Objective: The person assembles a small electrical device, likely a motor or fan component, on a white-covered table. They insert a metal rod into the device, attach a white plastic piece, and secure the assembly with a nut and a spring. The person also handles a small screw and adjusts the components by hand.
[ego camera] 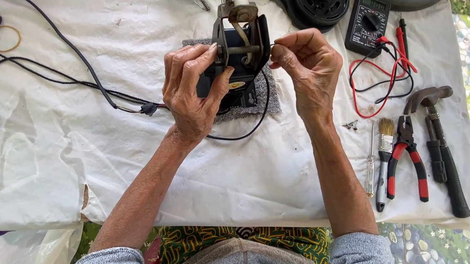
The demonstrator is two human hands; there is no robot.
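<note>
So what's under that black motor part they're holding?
A grey pad lies under the black motor part, on the white cloth. The pad's middle is covered by the part and left hand.

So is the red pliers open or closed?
Open a little: the red pliers lie flat on the white cloth, their two handles spread apart toward the table edge. The tip's gap is too small to tell.

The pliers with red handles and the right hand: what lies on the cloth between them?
In the head view, a few small metal screws lie on the white cloth between the right hand and the pliers; beside the pliers lie a small brush and a screwdriver.
</note>
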